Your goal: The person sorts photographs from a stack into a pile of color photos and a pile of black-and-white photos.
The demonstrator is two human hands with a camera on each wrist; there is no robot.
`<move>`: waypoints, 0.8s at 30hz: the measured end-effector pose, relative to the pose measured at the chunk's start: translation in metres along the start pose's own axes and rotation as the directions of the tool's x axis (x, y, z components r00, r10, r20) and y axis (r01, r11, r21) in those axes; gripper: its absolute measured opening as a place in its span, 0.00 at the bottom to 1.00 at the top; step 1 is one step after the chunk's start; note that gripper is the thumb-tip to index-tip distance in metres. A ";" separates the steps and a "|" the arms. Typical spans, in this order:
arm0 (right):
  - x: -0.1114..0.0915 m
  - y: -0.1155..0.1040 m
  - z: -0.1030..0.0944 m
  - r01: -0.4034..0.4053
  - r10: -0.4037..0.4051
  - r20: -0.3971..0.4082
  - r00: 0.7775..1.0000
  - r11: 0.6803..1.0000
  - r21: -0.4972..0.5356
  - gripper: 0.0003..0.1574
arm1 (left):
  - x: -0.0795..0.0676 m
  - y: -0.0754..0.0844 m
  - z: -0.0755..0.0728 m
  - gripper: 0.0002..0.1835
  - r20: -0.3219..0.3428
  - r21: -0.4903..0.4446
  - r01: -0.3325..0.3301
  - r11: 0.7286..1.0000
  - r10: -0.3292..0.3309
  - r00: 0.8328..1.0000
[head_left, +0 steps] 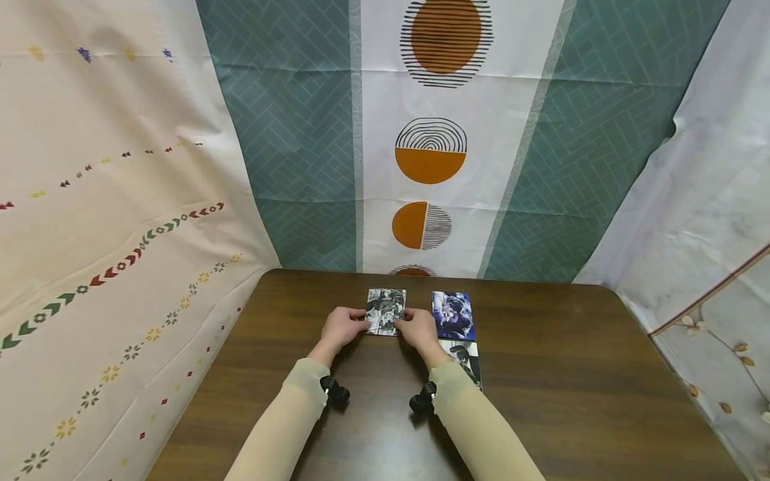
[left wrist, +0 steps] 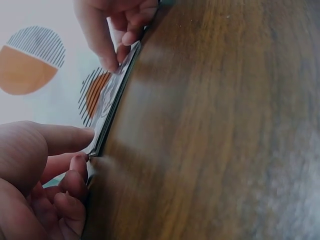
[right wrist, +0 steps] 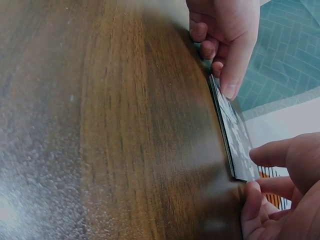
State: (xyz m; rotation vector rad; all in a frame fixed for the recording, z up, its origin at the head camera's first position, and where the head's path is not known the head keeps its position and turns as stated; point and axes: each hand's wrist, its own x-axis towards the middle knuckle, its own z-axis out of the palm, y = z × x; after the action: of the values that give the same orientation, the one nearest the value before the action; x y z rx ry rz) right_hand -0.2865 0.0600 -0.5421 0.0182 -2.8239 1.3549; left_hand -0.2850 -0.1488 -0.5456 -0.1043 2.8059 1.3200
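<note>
A small black-and-white picture card (head_left: 386,308) lies near the back of the table, in front of the person. The left hand (head_left: 343,326) pinches its left edge, and the right hand (head_left: 420,327) pinches the right edge. In the left wrist view the card (left wrist: 111,102) has a thin, dark, layered edge low over the tabletop. Both thumbs press on its printed face, with the other fingers curled at the sides, as the right wrist view of the card (right wrist: 234,132) also shows. Right of the hands lies a blue-and-white picture card (head_left: 453,315).
Below the blue card, another black-and-white card (head_left: 471,357) is partly covered by the right forearm. The brown wooden table (head_left: 559,374) meets a patterned curtain (head_left: 301,167) at its back edge. Patterned cloths hang along both sides. Each wrist wears a small black camera.
</note>
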 end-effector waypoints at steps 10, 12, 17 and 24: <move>-0.001 0.001 0.000 -0.003 0.003 -0.005 1.000 1.000 0.001 0.29 | -0.001 0.001 -0.001 0.20 0.008 -0.071 0.015 0.997 -0.015 1.000; -0.001 0.001 -0.001 -0.002 0.002 -0.005 1.000 1.000 0.007 0.29 | -0.001 0.000 -0.001 0.20 0.007 -0.102 0.021 0.995 -0.020 1.000; -0.001 0.001 -0.001 -0.016 0.016 -0.010 1.000 0.998 0.060 0.30 | -0.002 -0.001 0.000 0.20 -0.001 -0.144 0.006 0.990 -0.007 1.000; -0.001 -0.001 -0.002 -0.023 0.028 -0.047 0.999 0.995 0.092 0.29 | -0.002 -0.001 -0.001 0.20 -0.011 -0.192 -0.015 0.981 0.013 1.000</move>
State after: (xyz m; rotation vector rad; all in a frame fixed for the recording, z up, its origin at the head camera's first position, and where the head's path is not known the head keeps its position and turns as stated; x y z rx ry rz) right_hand -0.2852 0.0608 -0.5404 -0.0492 -2.7303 1.4688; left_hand -0.2833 -0.1496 -0.5455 -0.0972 2.6841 1.5949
